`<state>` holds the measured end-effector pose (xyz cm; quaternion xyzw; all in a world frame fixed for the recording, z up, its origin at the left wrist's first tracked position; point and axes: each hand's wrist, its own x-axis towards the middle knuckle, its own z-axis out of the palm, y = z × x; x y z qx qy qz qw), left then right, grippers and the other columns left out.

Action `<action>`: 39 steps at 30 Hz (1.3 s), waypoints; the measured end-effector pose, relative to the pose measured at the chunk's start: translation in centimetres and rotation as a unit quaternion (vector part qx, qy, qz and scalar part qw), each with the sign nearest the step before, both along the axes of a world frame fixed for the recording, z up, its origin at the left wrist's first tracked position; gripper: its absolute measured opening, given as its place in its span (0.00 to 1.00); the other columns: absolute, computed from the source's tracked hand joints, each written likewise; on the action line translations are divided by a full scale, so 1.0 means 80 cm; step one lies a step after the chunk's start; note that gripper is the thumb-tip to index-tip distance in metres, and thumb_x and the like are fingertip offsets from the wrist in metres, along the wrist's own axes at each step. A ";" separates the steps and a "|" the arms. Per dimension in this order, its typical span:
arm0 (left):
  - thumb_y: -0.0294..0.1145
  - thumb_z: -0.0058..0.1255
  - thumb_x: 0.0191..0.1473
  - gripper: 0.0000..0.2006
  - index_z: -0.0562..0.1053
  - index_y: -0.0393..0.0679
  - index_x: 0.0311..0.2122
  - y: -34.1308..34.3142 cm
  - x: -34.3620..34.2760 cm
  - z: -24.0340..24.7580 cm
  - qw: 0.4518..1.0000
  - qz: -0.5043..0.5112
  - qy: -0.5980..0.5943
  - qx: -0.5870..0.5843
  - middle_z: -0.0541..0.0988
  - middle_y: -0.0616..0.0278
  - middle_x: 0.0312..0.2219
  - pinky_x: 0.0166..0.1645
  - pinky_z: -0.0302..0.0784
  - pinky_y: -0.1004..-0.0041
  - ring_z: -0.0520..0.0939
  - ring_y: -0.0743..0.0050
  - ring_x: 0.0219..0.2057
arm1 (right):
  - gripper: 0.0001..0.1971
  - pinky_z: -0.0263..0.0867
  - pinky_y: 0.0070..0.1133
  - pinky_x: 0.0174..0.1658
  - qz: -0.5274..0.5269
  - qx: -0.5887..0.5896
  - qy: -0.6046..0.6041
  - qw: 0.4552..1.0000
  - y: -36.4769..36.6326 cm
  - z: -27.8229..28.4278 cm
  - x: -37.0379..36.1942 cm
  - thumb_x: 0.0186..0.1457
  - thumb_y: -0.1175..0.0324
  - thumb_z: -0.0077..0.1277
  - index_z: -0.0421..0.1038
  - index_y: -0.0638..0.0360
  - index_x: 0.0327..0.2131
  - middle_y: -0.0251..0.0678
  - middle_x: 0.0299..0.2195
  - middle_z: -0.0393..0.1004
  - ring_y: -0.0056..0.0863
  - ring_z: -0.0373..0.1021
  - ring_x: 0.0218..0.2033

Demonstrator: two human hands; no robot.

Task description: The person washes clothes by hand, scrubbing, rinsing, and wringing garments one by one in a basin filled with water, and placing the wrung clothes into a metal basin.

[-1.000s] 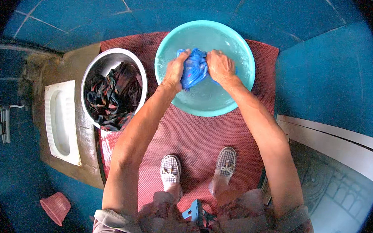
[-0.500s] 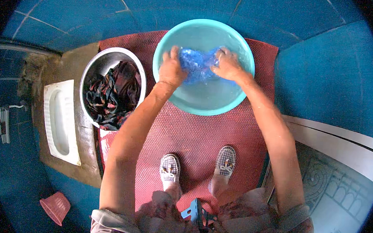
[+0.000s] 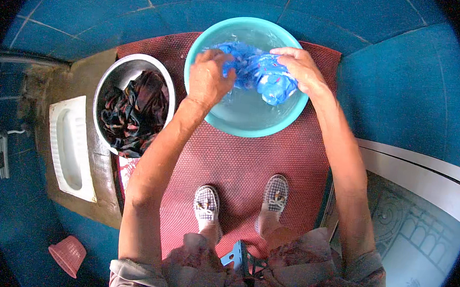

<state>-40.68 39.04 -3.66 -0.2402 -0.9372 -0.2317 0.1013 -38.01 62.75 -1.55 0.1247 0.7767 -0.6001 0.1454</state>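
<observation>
A wet blue cloth with small red and white marks lies bunched in a turquoise basin of water. My left hand is curled at the cloth's left end; its fingertips are somewhat smeared by motion, and the thumb presses toward the fabric. On the other side my right hand grips the cloth's right part from above, fingers bent over it. A rounded bulge of the fabric sticks out below that hand, above the water. The cloth's far left end is partly hidden by my left hand.
Left of the basin stands a metal bowl with dark patterned clothes. Beyond it is a white squat toilet. A pink basket lies at lower left. Red matting covers the floor; blue tiled walls enclose it.
The blue cloth has come up from the water and is bunched more tightly, its right part now bulging toward me. My right hand has moved slightly right; my left hand has turned inward.
</observation>
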 end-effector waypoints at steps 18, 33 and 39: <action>0.37 0.53 0.42 0.11 0.72 0.38 0.24 0.027 0.061 -0.034 0.943 -0.111 -0.224 0.219 0.75 0.49 0.22 0.34 0.73 0.64 0.77 0.51 0.26 | 0.14 0.65 0.33 0.44 -0.050 0.334 0.179 0.924 -0.040 -0.052 0.034 0.49 0.67 0.46 0.71 0.58 0.40 0.47 0.37 0.74 0.45 0.71 0.38; 0.27 0.51 0.46 0.09 0.73 0.36 0.34 0.009 0.047 -0.028 0.856 -0.077 -0.367 0.355 0.77 0.59 0.27 0.38 0.72 0.74 0.77 0.76 0.30 | 0.22 0.67 0.23 0.39 0.043 0.062 0.050 0.996 -0.046 -0.028 0.068 0.37 0.74 0.46 0.71 0.58 0.43 0.43 0.34 0.75 0.34 0.73 0.35; 0.23 0.52 0.37 0.17 0.70 0.38 0.38 -0.017 0.023 -0.040 0.956 0.083 -0.198 0.200 0.74 0.51 0.33 0.44 0.72 0.66 0.76 0.57 0.38 | 0.18 0.65 0.19 0.44 -0.036 -0.057 0.147 0.987 -0.056 0.038 0.064 0.32 0.84 0.36 0.73 0.68 0.30 0.46 0.38 0.73 0.28 0.69 0.41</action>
